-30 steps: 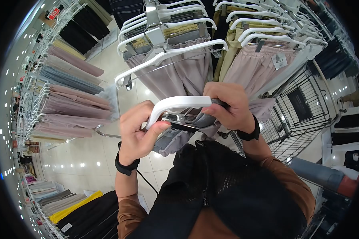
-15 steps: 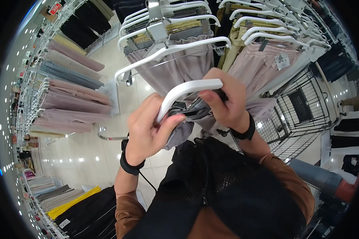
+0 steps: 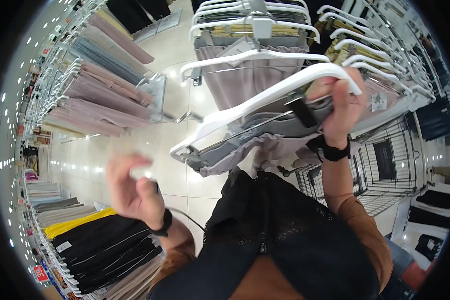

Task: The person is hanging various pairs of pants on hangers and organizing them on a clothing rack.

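My right hand [image 3: 346,107] is closed around the right end of a white clothes hanger [image 3: 270,97], by one of its dark clips. Greyish-mauve trousers [image 3: 277,142] with a gathered waistband hang from this hanger, which tilts down to the left in front of my chest. My left hand [image 3: 135,192] is off to the left, away from the hanger. It is blurred by motion, with thumb and fingers curved apart and nothing between them. Just beyond the held hanger, another white hanger [image 3: 257,55] carries similar mauve trousers [image 3: 230,87].
Racks of trousers line the left side, with pink trousers [image 3: 97,97] and black trousers [image 3: 110,247]. Khaki and pink garments hang at the upper right. A wire shopping cart [image 3: 392,172] stands to my right. A metal rack arm [image 3: 187,117] juts out over the tiled floor [image 3: 172,175].
My left hand has let go of the hanger and moved down and left. My right hand has moved right and up, bringing the full hanger into view. The camera view has shifted left.
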A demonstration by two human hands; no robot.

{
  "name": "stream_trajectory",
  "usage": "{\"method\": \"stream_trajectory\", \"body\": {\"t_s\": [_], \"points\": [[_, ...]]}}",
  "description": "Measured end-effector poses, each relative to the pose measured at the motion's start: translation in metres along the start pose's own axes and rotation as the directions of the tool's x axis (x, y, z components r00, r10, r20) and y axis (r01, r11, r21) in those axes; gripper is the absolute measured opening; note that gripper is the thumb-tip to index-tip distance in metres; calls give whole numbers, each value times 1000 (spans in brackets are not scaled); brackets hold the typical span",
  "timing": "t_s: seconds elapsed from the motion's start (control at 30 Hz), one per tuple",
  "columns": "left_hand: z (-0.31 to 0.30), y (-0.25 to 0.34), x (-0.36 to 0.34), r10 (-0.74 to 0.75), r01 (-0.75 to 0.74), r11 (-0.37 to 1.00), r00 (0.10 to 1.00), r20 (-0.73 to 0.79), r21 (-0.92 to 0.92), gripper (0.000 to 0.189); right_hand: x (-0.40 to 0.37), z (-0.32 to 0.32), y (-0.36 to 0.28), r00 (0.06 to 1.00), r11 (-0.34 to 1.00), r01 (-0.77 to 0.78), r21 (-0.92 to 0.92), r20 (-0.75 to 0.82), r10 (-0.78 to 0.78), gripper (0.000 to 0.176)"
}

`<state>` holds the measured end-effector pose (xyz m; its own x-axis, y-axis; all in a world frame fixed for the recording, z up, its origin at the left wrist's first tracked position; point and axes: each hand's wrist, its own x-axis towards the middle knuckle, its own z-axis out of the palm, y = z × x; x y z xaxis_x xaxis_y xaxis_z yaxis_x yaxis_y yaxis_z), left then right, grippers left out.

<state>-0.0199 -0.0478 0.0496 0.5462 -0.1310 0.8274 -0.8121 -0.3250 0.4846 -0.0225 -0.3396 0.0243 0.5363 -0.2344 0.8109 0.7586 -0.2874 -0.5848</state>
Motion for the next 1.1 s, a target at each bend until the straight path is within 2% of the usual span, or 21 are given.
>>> {"method": "stream_trajectory", "body": {"t_s": [0.07,0.1,0.13,0.17,0.2,0.27,0.33,0.4,0.47,0.53,0.6,0.63,0.67,0.73,0.77,0.8,0.87,0.93,1.0,1.03,1.1], "points": [[-38,-4,-41,-109,128,986,980,-167,106,24,-1,-4,5,989,984,-76,158,-111,94,26],[-50,-10,-63,-205,241,958,954,-219,155,17,1,-2,4,967,985,-140,105,-200,158,26],[-48,-16,-83,-346,395,906,899,-269,153,9,0,0,7,967,984,-140,111,-198,160,26],[-48,-34,-113,-508,542,834,828,-240,102,13,-2,0,9,951,949,-180,260,-201,235,25],[-34,-40,-122,-641,653,754,755,-134,72,27,-4,1,13,932,889,-218,404,-183,312,25],[-6,-83,-150,-744,766,622,643,181,-161,54,-10,11,25,940,875,-217,433,-148,306,25],[25,-127,-182,-738,794,386,571,359,-469,59,-15,23,32,932,866,-197,460,-186,311,24],[41,-150,-176,-735,803,288,535,417,-521,52,-17,28,35,947,866,-189,463,-146,285,24],[40,-139,-140,-674,734,398,641,368,-550,36,-17,30,34,953,837,-185,516,-112,280,24],[18,-133,-124,-725,757,462,622,295,-461,23,-18,30,38,948,826,-204,526,-104,300,26],[-6,-114,-108,-651,625,651,751,106,-431,18,-17,36,36,904,808,-266,526,-156,399,27],[-25,-101,-93,-649,615,672,757,72,-412,18,-19,38,35,869,852,-351,388,-204,451,25],[-39,-90,-81,-630,583,708,777,17,-398,17,-23,40,35,869,851,-351,392,-202,451,25],[-64,-68,-57,-576,509,763,815,-61,-399,17,-32,50,38,806,846,-521,112,-262,531,28],[-74,-62,-47,-527,462,793,848,-64,-397,19,-36,62,36,787,864,-497,80,-378,488,25],[-83,-58,-39,-476,415,820,877,-67,-394,20,-36,82,24,834,907,-407,-105,-449,322,20],[-93,-51,-29,-394,359,872,918,-41,-334,24,-36,114,10,886,935,-52,-351,-448,-119,16],[-98,-48,-22,-324,315,907,946,15,-279,27,-23,143,-27,986,977,119,-177,-93,-136,18],[-100,-48,-15,-187,225,953,964,188,-205,33,-3,174,-38,945,992,115,52,301,-126,36],[-101,-45,-13,-178,200,976,962,208,-89,36,-1,195,-42,917,996,35,81,393,-64,39],[-95,-47,-17,-185,206,971,969,162,-122,34,2,216,-48,877,993,-54,107,480,-4,42]]}}
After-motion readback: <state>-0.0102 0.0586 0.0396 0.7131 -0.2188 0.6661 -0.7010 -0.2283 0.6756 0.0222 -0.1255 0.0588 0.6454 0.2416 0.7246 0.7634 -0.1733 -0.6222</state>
